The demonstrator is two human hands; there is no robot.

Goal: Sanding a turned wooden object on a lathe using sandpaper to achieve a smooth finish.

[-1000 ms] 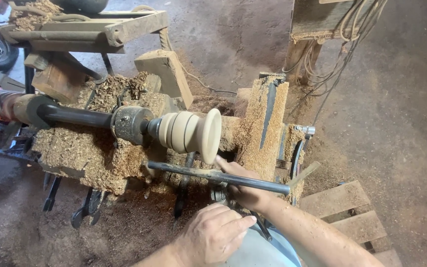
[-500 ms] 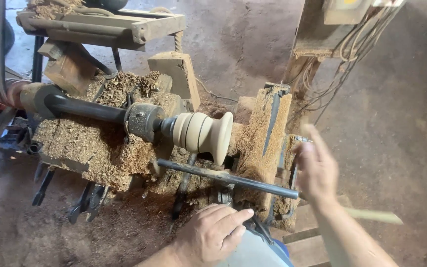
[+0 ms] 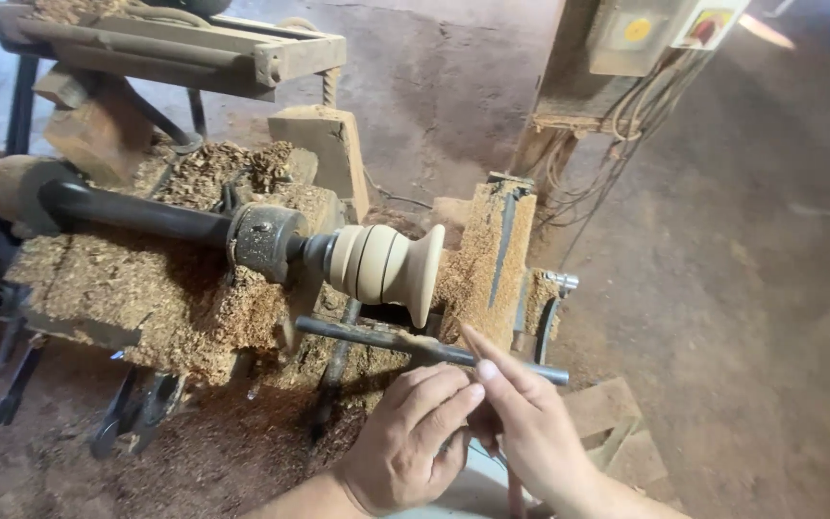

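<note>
Workpiece (image 3: 384,263) axis left-right, flared end right; hands (image 3: 415,437) below.

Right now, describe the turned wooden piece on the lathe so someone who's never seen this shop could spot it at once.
Find the sawdust-covered lathe in the middle of the shop, with its dark shaft running rightward. At the shaft's end, past the metal chuck, sits the turned wooden piece. It is the only smooth, pale, grooved shape there, flaring to a wide disc.

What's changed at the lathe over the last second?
The right hand, out to the right by the post half a second ago, has swung back in and now meets the left hand below the metal bar. The left hand stayed low. The turned wooden piece remains mounted, shavings unchanged.
</note>
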